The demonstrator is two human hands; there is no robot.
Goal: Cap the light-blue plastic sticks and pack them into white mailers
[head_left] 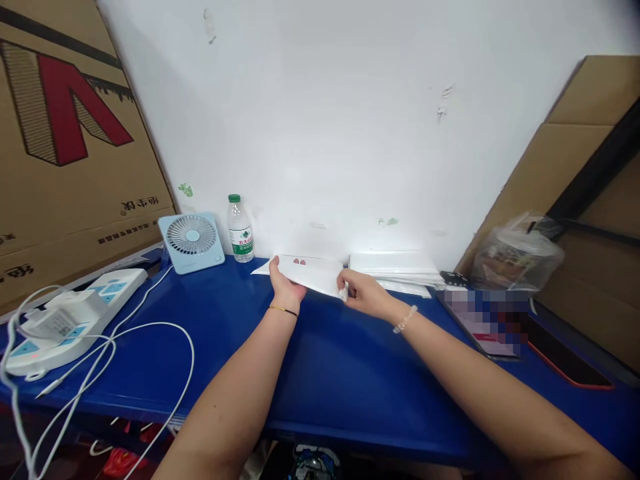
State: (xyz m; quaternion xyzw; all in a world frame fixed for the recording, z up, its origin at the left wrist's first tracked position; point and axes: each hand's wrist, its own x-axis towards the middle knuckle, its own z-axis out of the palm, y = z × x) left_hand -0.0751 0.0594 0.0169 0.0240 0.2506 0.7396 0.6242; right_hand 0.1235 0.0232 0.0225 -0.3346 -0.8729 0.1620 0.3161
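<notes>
Both hands hold a flat white paper-like packet (320, 275) above the blue table, close to the wall. My left hand (286, 287) grips its left part, thumb on top and fingers beneath. At the packet's right end, my right hand (367, 293) pinches the near corner, which looks crumpled between thumb and fingers. Two small reddish-brown marks show on or behind the packet, near its far edge; I cannot tell what they are. Just right of it lies a stack of similar white sheets or packets (395, 267), partly behind my right hand.
On the left of the blue table (320, 373) are a light-blue fan (193, 243), a water bottle (241, 230), a power strip (115, 293) and loose white cables. Two phone-like devices (570, 353) and a bagged container (517, 257) are on the right. Cardboard (75, 133) flanks both sides.
</notes>
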